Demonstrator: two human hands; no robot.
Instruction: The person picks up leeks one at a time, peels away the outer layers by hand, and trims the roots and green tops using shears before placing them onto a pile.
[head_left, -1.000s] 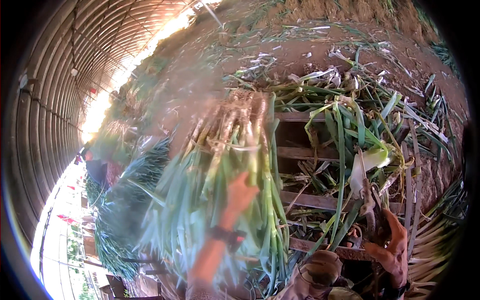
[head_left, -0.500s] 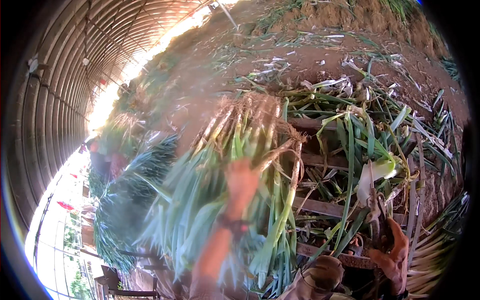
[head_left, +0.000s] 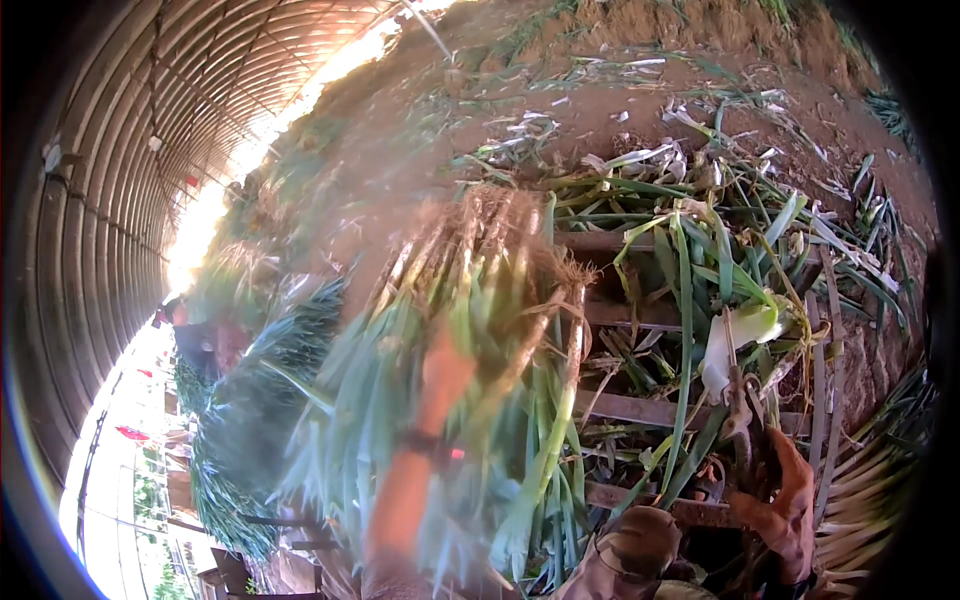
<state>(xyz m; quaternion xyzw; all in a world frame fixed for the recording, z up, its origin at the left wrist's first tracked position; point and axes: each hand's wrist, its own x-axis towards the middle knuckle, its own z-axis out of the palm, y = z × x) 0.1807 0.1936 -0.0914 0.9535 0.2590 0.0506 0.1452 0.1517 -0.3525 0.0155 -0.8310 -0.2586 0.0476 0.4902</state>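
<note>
My left hand (head_left: 447,372), smeared by motion, lies over a thick pile of green onions (head_left: 340,395). Their rooted ends (head_left: 490,215) point away from me and their green leaves spread toward me. The blur hides what its fingers do; a dark wristband (head_left: 428,447) sits on that wrist. At the lower right, my right hand (head_left: 785,508) has its thumb and fingers apart in a curve, beside an upright brown stick-like piece (head_left: 742,420). A thick white onion stalk (head_left: 728,348) lies just beyond it.
Wooden slats (head_left: 640,405) under loose leaves lie between my hands. More onions with pale stems (head_left: 865,500) are at the right edge. Another green bundle (head_left: 255,430) lies left, near a blurred person (head_left: 200,340). Trimmings (head_left: 650,160) litter the soil beyond; a ribbed tunnel wall (head_left: 100,210) curves at left.
My left hand has shifted left and slightly toward me over the onions. My right hand keeps nearly the same pose. The whole view has moved a little.
</note>
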